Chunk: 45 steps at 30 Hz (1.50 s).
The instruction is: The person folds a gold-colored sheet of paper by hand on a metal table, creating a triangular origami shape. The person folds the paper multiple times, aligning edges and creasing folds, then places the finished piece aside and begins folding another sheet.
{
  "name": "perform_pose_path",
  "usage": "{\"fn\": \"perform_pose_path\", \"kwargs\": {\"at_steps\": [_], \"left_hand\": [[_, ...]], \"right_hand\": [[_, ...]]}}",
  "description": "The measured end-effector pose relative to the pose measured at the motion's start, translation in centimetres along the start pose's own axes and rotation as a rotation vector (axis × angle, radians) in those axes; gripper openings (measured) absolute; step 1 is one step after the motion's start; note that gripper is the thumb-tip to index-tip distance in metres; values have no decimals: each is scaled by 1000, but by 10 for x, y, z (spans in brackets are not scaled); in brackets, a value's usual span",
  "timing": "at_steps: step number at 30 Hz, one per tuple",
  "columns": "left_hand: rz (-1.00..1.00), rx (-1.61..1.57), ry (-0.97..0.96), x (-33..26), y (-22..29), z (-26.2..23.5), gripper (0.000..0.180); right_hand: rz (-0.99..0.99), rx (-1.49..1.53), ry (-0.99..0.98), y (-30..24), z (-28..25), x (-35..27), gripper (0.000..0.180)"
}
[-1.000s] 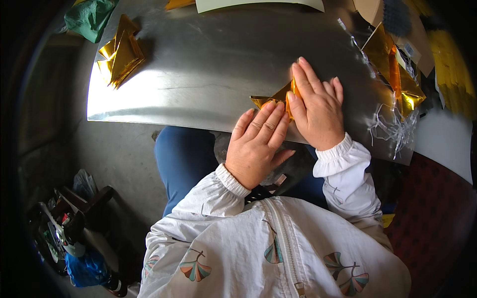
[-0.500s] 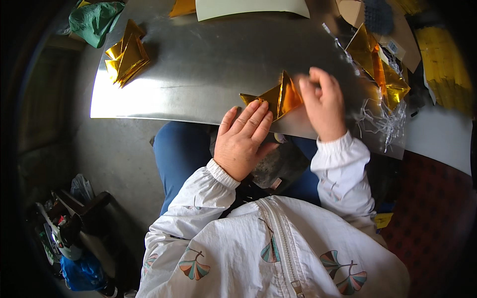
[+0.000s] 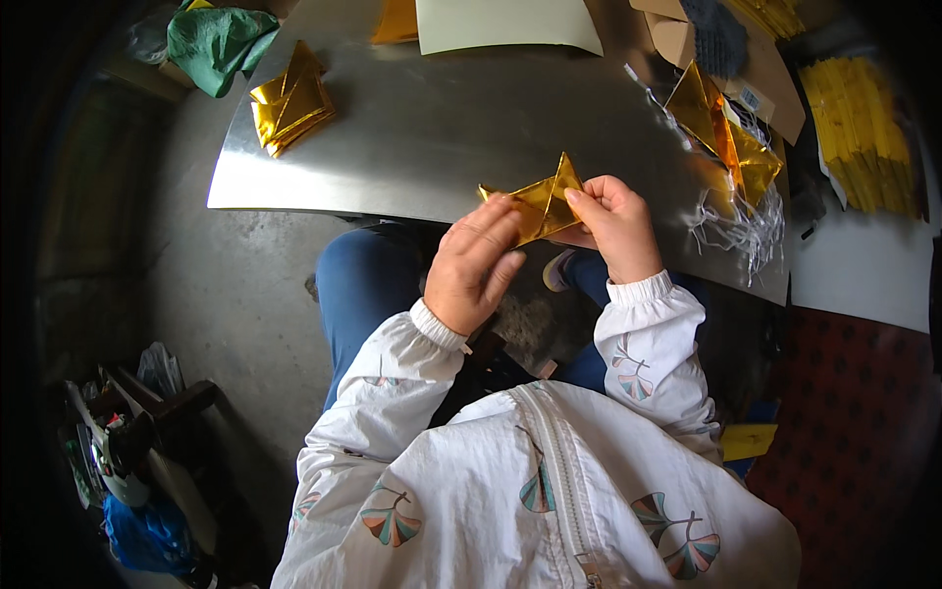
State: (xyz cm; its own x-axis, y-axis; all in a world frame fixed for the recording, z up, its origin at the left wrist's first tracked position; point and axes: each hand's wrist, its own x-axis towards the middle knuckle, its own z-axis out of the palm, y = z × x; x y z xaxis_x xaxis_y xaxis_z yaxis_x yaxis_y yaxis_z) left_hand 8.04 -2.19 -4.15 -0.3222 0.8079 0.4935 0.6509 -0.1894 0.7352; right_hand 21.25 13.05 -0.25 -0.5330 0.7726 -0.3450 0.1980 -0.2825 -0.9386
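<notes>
A small white label (image 3: 751, 99) with dark print sits on a brown cardboard box (image 3: 775, 83) at the far right of the metal tabletop (image 3: 442, 147), just behind the heap of gold foil pieces (image 3: 731, 137). A second piece of brown cardboard (image 3: 672, 34), folded like an open carton flap, lies at the top edge beside it. No screens or signs show
</notes>
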Motion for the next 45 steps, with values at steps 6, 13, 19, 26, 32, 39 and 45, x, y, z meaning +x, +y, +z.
{"fn": "perform_pose_path", "kwargs": {"at_steps": [6, 13, 19, 26, 32, 39, 45], "left_hand": [[-734, -658, 443, 3, 12, -6, 35], [-795, -978, 342, 0, 3, -15, 27], [-805, -1000, 434, -5, 9, -19, 23], [-776, -667, 488, -5, 9, -25, 27], [-688, -322, 599, -8, -1, -38, 23], [-587, -110, 717, -1, -25, -71, 19], [-609, -62, 784, 31, -64, -124, 27]], "right_hand": [[-107, 47, -65, 6, 5, -14, 12], [-121, 17, -207, 17, 10, -21, 12], [21, 27, -276, 10, 14, -30, 11], [-29, -155, -417, 6, 32, -39, 21], [-134, -260, -434, 9, 61, -45, 20], [59, -30, -526, 0, 102, -31, 26], [-3, 15, -582, -14, 162, 20, 24]]}}
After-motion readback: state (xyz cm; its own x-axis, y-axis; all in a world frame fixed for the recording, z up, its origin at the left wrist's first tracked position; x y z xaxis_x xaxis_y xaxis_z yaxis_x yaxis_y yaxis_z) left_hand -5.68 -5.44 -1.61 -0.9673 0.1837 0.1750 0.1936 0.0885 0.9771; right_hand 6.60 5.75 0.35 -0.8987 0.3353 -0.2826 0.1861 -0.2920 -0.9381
